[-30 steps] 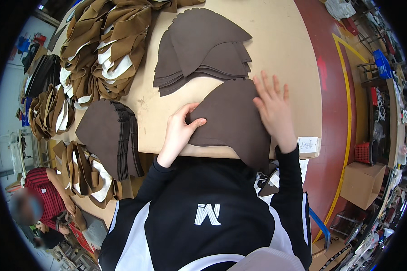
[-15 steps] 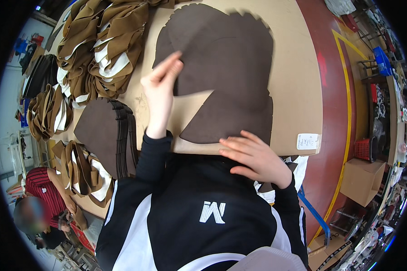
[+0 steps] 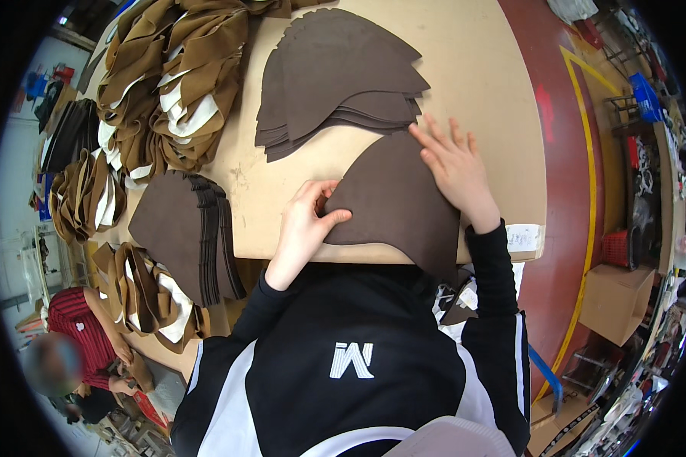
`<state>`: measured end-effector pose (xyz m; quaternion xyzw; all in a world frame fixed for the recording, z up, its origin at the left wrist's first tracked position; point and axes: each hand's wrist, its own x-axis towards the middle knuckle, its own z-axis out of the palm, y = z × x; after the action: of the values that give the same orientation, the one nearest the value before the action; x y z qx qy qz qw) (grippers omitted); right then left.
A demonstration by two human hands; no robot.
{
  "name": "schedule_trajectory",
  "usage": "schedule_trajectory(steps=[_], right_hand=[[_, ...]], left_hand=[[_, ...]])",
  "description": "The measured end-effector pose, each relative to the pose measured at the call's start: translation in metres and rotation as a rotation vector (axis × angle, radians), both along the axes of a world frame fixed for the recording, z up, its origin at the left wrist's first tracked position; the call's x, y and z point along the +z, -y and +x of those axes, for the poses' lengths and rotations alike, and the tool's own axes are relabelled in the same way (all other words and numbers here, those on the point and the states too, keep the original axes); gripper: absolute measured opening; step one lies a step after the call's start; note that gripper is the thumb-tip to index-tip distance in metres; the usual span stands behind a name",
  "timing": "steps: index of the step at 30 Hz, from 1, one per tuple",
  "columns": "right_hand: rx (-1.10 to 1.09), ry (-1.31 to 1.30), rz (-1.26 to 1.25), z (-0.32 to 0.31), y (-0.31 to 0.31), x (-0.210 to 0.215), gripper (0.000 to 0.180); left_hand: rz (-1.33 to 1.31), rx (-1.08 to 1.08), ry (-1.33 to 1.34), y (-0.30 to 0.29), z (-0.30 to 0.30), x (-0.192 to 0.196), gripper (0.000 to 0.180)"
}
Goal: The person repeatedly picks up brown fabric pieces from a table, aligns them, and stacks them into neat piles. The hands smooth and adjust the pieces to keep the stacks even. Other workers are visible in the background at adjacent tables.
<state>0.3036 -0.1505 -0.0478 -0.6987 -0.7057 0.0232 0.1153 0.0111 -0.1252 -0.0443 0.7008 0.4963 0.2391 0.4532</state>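
A dark brown cut panel (image 3: 392, 202), smooth and curved like sheet leather or foam, lies at the near edge of the table, its lower right corner reaching past that edge. My left hand (image 3: 306, 225) grips its left edge, thumb on top and the other fingers partly hidden at the rim. At its upper right side my right hand (image 3: 457, 164) rests with fingers apart, fingertips on or beside the edge. Just beyond, a fanned pile of similar brown panels (image 3: 335, 72) lies loosely overlapped. Whether other panels lie under the near one cannot be made out.
A neat stack of brown panels (image 3: 179, 228) stands at my left. Bundles of tan and white pieces (image 3: 198, 84) fill the far left. A white label (image 3: 521, 238) is at the table's near right corner. A co-worker in a striped shirt (image 3: 80, 327) is at lower left.
My left hand has come down from above the far pile, and the panel it was lifting now lies near me. My right hand has moved up from the near edge to the panel's upper right.
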Motion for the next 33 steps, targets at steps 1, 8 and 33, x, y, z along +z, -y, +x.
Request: schedule_trajectory(steps=[1,8,33], right_hand=[[-0.037,0.027,0.046,0.006,-0.001,-0.003,0.048],[0.091,-0.147,0.202,-0.011,0.044,0.036,0.054],[0.011,-0.090,0.095,-0.005,0.039,0.039,0.053]], left_hand=[[-0.019,0.035,0.007,-0.001,0.001,0.000,0.041],[0.226,0.128,0.090,-0.034,-0.003,-0.005,0.022],[-0.064,0.059,-0.040,-0.028,-0.001,0.002,0.027]])
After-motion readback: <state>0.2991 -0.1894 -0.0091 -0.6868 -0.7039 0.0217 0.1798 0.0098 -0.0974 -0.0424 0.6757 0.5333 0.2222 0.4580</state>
